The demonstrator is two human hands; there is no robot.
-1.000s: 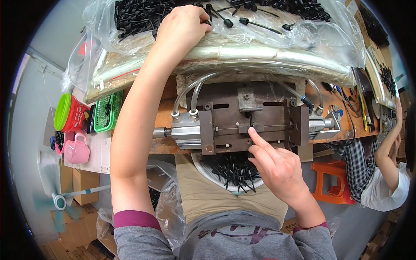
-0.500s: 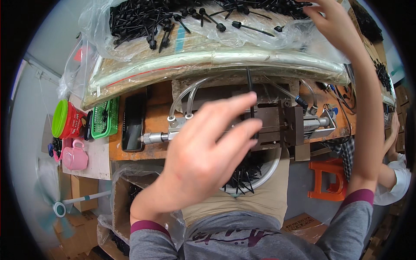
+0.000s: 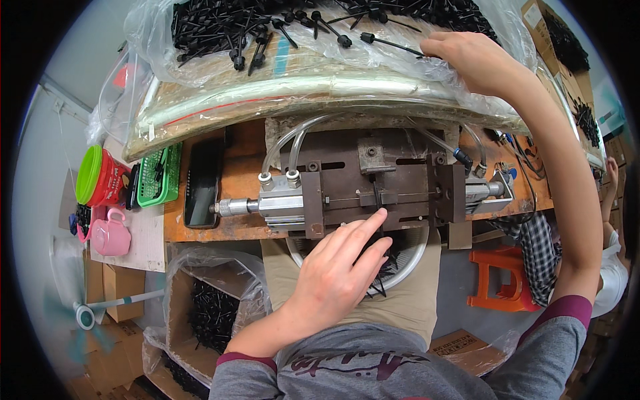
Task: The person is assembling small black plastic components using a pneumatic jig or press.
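Note:
My left hand [image 3: 337, 270] is stretched out at the near edge of a dark metal clamping fixture [image 3: 343, 180]. Its index fingertip lies beside a thin black rod [image 3: 377, 190] in the fixture's central block, and the thumb is apart from the index finger. The rod's near end is partly hidden by the fingers. Farther off to the right, my right hand [image 3: 470, 60] has its fingers curled together at the thin end of a black knobbed rod [image 3: 397, 47], which lies on clear plastic sheeting. Its fingertips are partly hidden.
A heap of black knobbed rods [image 3: 213, 30] covers the raised shelf. Under the fixture, a white-rimmed basin [image 3: 413, 267] holds black pieces. At left stand a green basket [image 3: 155, 190], a pink cup [image 3: 112, 235] and a phone [image 3: 202, 193]. An orange stool [image 3: 483, 280] and another person are at right.
My right hand has come nearer and left from the far right of the heap to the single rod. My left hand has lowered toward me, and the upright black rod beside it no longer stands up.

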